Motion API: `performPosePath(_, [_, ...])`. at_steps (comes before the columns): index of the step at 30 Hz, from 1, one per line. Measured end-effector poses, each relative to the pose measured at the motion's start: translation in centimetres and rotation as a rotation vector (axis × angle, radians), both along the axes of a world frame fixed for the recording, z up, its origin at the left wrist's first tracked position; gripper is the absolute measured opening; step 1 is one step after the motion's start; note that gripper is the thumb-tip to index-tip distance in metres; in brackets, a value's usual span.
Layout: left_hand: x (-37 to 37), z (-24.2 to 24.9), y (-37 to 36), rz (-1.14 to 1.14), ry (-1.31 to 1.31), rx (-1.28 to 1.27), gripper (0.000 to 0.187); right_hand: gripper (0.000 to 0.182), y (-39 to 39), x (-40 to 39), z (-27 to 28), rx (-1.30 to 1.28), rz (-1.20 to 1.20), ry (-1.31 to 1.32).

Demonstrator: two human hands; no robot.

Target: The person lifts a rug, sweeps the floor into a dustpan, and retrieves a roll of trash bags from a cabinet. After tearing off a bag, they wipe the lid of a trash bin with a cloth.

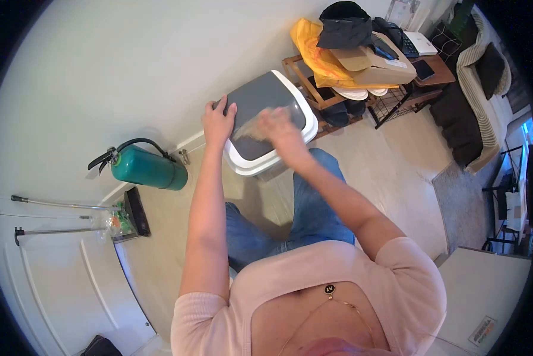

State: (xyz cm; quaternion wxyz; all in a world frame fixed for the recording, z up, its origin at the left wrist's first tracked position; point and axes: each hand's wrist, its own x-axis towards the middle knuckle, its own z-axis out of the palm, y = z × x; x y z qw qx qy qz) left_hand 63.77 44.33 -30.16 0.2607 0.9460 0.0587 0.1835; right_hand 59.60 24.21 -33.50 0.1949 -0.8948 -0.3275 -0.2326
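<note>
A bin with a grey lid [260,95] and a white rim stands against the wall, in front of my knees. My left hand [219,121] rests on the lid's left edge with its fingers apart and nothing in it. Over the lid's middle, my right hand [278,127] is blurred by motion, its fingers bent around a pale, thin cloth or wipe [251,130] that lies against the grey surface. The exact shape of the cloth is smeared.
A green fire extinguisher [150,168] stands left of the bin, with a dustpan [137,212] and long handles beyond it. At the right, a wooden rack [314,95] carries a yellow bag [314,50] and an open cardboard box [385,68].
</note>
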Motion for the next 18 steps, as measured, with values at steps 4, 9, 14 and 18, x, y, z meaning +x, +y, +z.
performPosePath(4, [0.1,0.2,-0.5,0.021,0.016,0.017,0.040,0.060,-2.0,2.8,1.7,0.089,-0.298,0.006])
performPosePath(9, [0.1,0.2,-0.8,0.062,0.026,0.008,0.035,0.053,5.6,-4.0,0.2,-0.071,-0.076,-0.002])
performPosePath(14, [-0.3,0.3,-0.5,0.022,0.020,0.005,0.033,0.044,3.5,-5.9,1.5,-0.015,0.273,0.079])
performPosePath(18, [-0.4,0.4,-0.2,-0.029,0.000,0.027,0.033,0.041,-5.1,-2.7,-1.4,0.084,0.030,0.041])
